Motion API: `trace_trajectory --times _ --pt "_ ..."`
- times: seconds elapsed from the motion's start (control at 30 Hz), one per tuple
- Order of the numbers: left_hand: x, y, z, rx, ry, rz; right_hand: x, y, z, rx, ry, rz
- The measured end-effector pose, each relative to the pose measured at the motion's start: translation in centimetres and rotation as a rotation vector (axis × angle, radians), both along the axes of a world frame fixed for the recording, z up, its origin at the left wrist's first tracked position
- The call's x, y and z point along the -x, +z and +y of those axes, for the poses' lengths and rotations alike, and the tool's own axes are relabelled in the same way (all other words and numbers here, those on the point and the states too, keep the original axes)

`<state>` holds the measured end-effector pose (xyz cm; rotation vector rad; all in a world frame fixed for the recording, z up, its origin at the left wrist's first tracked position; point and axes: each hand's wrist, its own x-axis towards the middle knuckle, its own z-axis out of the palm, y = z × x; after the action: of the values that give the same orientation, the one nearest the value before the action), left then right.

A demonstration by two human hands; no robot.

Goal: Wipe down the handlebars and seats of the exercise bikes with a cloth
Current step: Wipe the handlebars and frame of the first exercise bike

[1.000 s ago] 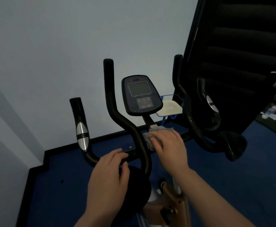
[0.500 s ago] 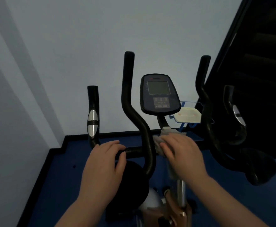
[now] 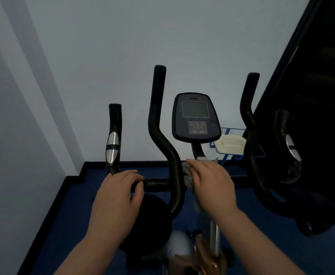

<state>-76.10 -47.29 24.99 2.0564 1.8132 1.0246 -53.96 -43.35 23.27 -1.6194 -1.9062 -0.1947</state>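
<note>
1. Grey cloth lies bunched on the black handlebar, at the crossbar just right of the left upright, below the console.
2. The right hand presses down on the cloth, fingers curled over it and the bar.
3. The left hand grips the crossbar's left part, fingers wrapped round it.
4. A white tray sits behind.

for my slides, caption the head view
Right hand wipes the handlebar with a cloth; left hand grips it.
</note>
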Motion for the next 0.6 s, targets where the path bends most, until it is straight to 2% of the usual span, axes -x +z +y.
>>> trace_trajectory --times 0.2,0.27,0.33,0.4,0.5,0.6 --pt "0.1 0.2 0.0 0.021 0.010 -0.041 -2.4 -0.1 -1.8 -0.054 0.166 -0.034" --pt "0.1 0.2 0.1 0.024 0.012 -0.044 -2.7 0.6 -1.3 0.031 0.137 -0.032" --pt "0.1 0.2 0.0 0.022 0.018 -0.041 -1.5 1.3 -0.4 0.115 0.052 0.084" --pt "0.0 0.3 -0.1 0.012 0.015 -0.039 0.2 1.1 -0.2 0.102 -0.016 0.129" --pt "0.0 0.2 -0.2 0.000 0.017 -0.052 0.9 -0.2 -1.4 -0.052 0.018 0.011" --pt "0.0 0.1 -0.2 -0.012 0.021 -0.052 -1.0 0.0 -2.3 0.022 0.060 -0.073"
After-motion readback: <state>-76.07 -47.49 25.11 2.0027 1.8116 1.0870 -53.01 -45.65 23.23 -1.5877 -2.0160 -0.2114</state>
